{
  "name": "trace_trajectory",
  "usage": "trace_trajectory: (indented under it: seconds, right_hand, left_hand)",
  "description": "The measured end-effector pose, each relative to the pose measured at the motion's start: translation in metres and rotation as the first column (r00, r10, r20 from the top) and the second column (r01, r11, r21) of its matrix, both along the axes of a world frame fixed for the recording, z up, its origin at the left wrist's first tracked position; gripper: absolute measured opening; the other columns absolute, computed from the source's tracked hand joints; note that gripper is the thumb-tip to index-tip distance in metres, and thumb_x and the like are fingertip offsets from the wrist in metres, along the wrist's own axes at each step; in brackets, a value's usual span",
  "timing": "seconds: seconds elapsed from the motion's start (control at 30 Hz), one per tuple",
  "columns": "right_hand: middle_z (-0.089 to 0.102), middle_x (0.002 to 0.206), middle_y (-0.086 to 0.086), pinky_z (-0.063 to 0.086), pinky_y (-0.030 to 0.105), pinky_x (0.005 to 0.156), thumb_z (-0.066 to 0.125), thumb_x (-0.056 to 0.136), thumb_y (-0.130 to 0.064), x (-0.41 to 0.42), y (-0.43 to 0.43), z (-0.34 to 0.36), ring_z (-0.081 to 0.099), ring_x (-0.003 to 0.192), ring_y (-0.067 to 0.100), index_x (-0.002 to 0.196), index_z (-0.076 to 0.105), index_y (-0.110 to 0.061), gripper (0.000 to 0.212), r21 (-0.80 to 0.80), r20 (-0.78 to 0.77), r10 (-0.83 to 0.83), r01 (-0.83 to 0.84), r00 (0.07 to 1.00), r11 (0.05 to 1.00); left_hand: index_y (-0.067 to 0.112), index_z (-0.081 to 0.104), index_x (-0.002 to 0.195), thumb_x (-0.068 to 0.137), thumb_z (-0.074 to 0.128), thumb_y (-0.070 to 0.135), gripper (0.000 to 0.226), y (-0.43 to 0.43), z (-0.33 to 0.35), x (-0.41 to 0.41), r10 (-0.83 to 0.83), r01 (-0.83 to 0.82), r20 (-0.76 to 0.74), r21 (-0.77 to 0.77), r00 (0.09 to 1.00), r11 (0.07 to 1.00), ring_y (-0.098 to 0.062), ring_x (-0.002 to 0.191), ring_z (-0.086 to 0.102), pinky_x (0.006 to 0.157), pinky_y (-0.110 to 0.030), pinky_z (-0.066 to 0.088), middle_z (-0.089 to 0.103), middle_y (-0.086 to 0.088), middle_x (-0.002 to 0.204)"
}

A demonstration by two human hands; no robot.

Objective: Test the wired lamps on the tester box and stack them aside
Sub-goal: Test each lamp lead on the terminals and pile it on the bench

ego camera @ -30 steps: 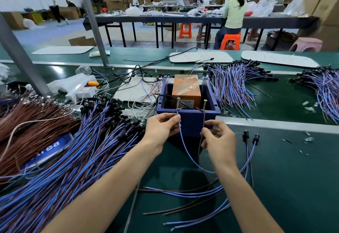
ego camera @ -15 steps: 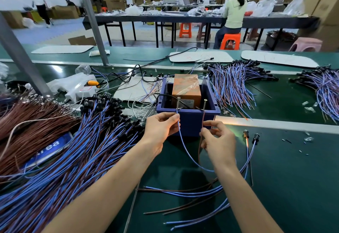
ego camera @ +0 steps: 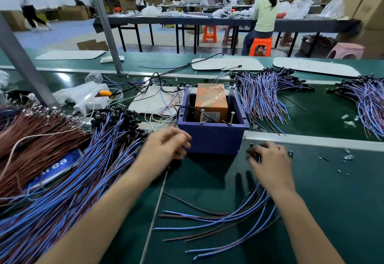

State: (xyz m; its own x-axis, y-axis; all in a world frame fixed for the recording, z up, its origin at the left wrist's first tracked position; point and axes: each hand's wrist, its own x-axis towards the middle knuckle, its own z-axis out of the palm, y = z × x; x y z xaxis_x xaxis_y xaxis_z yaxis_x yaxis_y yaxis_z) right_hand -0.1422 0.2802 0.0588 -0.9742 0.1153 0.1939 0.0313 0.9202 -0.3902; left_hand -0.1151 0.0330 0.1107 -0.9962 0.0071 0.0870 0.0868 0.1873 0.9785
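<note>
Right hand bent over the lamp heads at five o'clock of the tester box — grip unclear — should square them on the tested stack, while the loose, empty left hand draws one from the nine-o'clock pile.

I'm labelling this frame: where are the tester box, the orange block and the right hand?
tester box [ego camera: 212, 139]: head view, blue front wall.
orange block [ego camera: 210, 97]: head view, top face.
right hand [ego camera: 270, 162]: head view, back of hand.
</note>
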Motion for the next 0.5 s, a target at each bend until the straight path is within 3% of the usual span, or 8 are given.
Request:
trace_trajectory:
  seconds: [0.07,0.13,0.2,0.27,0.37,0.5]
  right_hand:
    - [0.058,0.121,0.003,0.039,0.037,0.096,0.061,0.091,-0.023,-0.006,0.004,-0.004,0.042,0.118,0.028,0.114,0.068,-0.025,0.025,0.010,0.084,0.000,-0.001,0.996,1.000]
    - [0.057,0.126,0.003,0.041,0.034,0.093,0.059,0.091,-0.018,-0.006,0.002,-0.010,0.046,0.119,0.029,0.115,0.068,-0.024,0.027,0.032,0.140,0.035,-0.040,0.990,0.999]
    - [0.057,0.128,0.003,0.043,0.034,0.091,0.055,0.090,-0.009,-0.003,0.003,-0.016,0.050,0.117,0.031,0.112,0.070,-0.021,0.030,0.058,0.141,0.046,-0.055,0.989,0.997]
    - [0.057,0.128,0.004,0.045,0.035,0.093,0.051,0.085,0.004,0.002,0.008,-0.021,0.050,0.115,0.033,0.108,0.072,-0.016,0.036,0.026,0.126,0.061,-0.064,0.990,0.998]
    - [0.059,0.125,0.008,0.043,0.034,0.092,0.051,0.079,0.012,0.008,0.018,-0.023,0.052,0.111,0.034,0.102,0.073,-0.012,0.040,0.004,0.097,0.043,-0.044,0.994,0.999]
    - [0.058,0.128,0.009,0.041,0.036,0.094,0.053,0.081,0.008,0.016,0.023,-0.022,0.048,0.117,0.034,0.107,0.072,-0.010,0.037,0.036,0.101,-0.011,0.007,0.995,0.999]
  left_hand:
    - [0.015,0.067,0.101,0.092,0.058,0.014,0.012,0.031,-0.019,0.016,-0.182,0.181,0.026,-0.316,0.983,0.931,-0.014,0.078,0.062,0.075,-0.025,0.051,0.069,-0.002,0.088]
    - [0.020,0.057,0.124,0.090,0.062,0.030,0.036,0.061,-0.044,0.032,-0.316,0.304,0.082,-0.578,0.945,0.757,-0.017,0.103,0.057,0.092,-0.025,0.044,0.063,-0.003,0.111]
    - [0.026,0.038,0.140,0.088,0.059,0.043,0.060,0.082,-0.060,0.046,-0.362,0.333,0.139,-0.763,0.922,0.555,-0.021,0.117,0.043,0.102,-0.032,0.036,0.048,-0.004,0.127]
    - [0.027,0.030,0.143,0.088,0.058,0.039,0.063,0.095,-0.066,0.055,-0.386,0.323,0.150,-0.840,0.910,0.435,-0.026,0.118,0.036,0.101,-0.040,0.035,0.038,-0.006,0.130]
    - [0.025,0.035,0.141,0.091,0.051,0.018,0.052,0.103,-0.066,0.063,-0.455,0.375,0.149,-0.805,0.878,0.460,-0.029,0.114,0.041,0.094,-0.045,0.040,0.038,-0.009,0.125]
    - [0.028,0.044,0.137,0.094,0.046,0.012,0.046,0.102,-0.064,0.068,-0.503,0.413,0.140,-0.772,0.853,0.484,-0.026,0.112,0.044,0.089,-0.043,0.042,0.043,-0.007,0.121]
